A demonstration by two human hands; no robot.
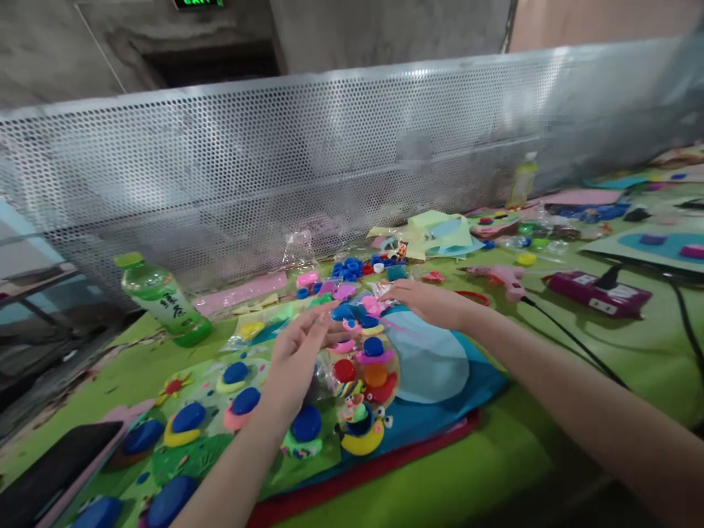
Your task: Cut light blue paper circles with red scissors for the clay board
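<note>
My left hand (300,345) reaches over a green craft board (220,367) with its fingers stretched to the right and nothing visible in them. The board carries blue bottle caps (190,416) set on coloured clay shapes, like small snails. Beside its fingertips lie more caps and clay pieces, among them a red cap (344,369) and a yellow clay snail (363,438). My right hand (426,302) extends flat to the left, its fingertips near a pink clay piece (372,305). Below it is a light-blue paper shape (429,359) on a darker blue sheet (478,378).
A green-tea bottle (163,299) stands at the left, above a dark phone (60,469). Loose blue caps (347,268) lie at the back. A pink glue gun (503,277) and a purple power strip (599,293) with cables lie right. A perforated metal panel (275,169) borders the table.
</note>
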